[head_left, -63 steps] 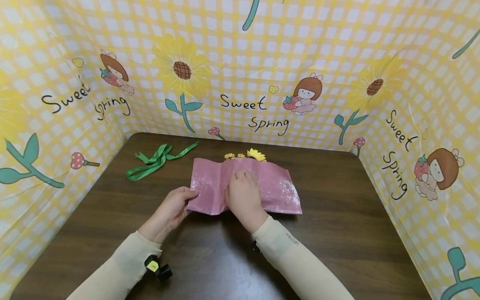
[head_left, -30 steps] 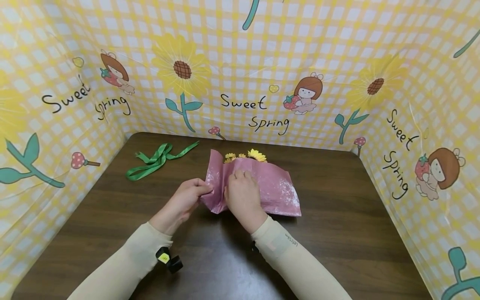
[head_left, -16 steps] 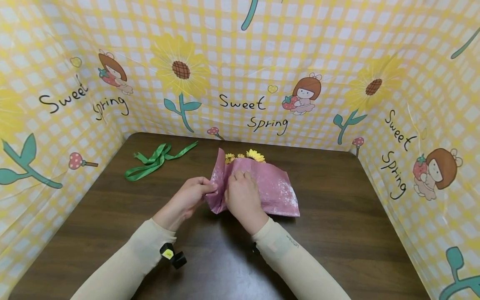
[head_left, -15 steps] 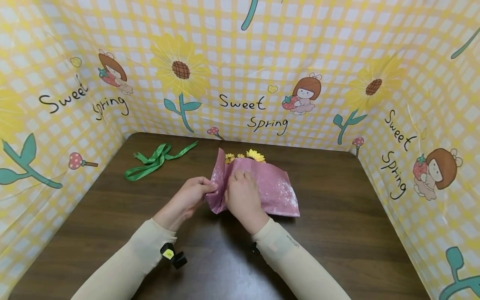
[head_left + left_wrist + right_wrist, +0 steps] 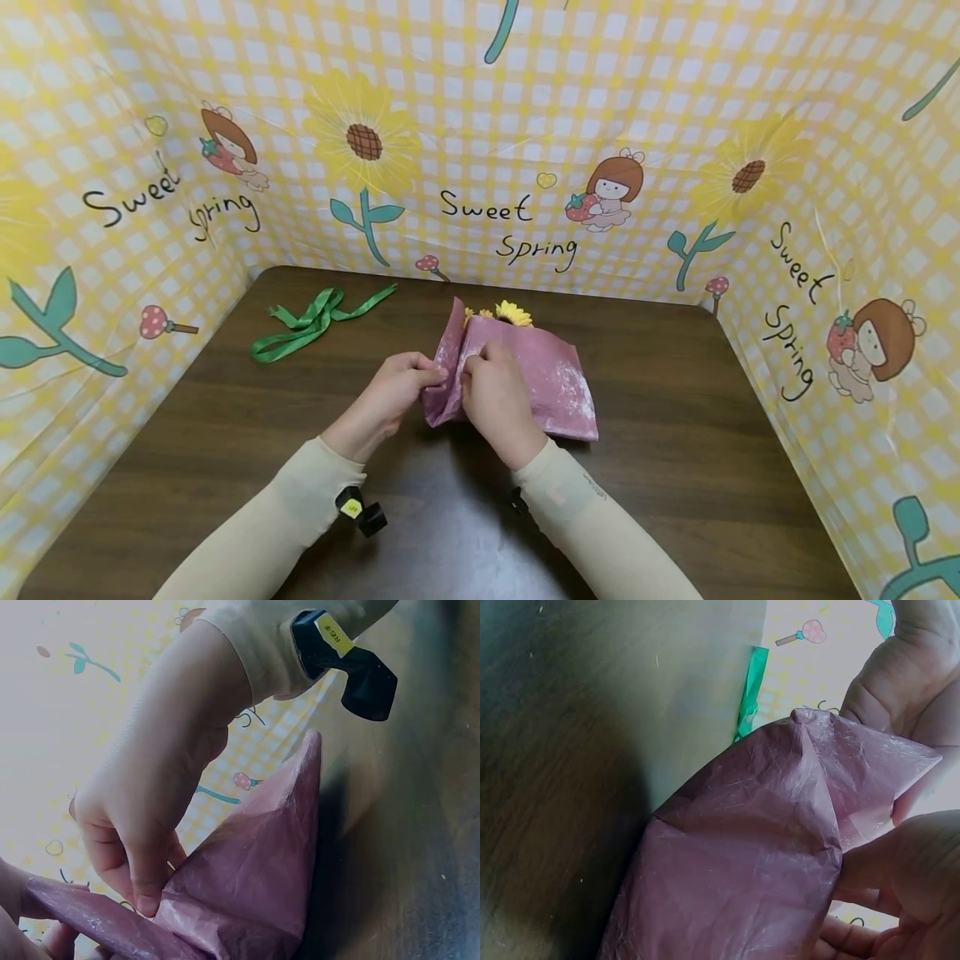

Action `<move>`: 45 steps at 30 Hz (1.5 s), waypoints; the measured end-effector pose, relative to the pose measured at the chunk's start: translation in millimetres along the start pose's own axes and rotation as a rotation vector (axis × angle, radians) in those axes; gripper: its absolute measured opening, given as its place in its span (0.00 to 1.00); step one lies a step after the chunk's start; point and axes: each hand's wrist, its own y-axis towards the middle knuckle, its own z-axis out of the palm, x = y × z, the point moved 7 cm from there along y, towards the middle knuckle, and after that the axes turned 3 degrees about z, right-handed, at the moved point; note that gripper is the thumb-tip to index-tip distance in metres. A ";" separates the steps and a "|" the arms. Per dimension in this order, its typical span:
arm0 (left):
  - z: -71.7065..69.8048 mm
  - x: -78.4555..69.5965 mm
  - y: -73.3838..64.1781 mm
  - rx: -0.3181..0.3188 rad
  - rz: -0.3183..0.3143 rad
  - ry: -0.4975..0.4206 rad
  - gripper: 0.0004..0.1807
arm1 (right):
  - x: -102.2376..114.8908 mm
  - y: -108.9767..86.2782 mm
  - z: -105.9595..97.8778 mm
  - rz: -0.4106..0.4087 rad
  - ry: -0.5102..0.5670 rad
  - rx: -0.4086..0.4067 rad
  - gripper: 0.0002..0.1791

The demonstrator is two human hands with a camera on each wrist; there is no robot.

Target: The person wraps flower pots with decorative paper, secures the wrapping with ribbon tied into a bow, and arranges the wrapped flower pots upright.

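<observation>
Pink wrapping paper (image 5: 558, 387) with white scuffs stands folded round a few yellow artificial flowers (image 5: 513, 314), whose heads show above its far edge. With thumb and fingers my left hand (image 5: 382, 408) pinches the paper's left flap, which is folded up and inward. My right hand (image 5: 501, 404) grips the paper near its middle, close beside the left hand. In the left wrist view, the right thumb and fingers (image 5: 148, 900) pinch a crease of the paper. The stems are hidden inside the wrap.
A loose green ribbon (image 5: 307, 327) lies at the back left of the dark wooden table (image 5: 675, 483). A yellow checked cloth (image 5: 480, 125) with printed flowers walls the table at the back and sides.
My left hand has carried the paper's left flap rightward and up, folding it toward the middle. The right hand holds nearly the same spot, having shifted slightly right. The ribbon has not moved.
</observation>
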 end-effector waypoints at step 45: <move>18.7 -26.2 7.9 0.464 0.111 0.388 0.21 | -38.5 8.3 -7.5 -0.010 0.293 0.166 0.02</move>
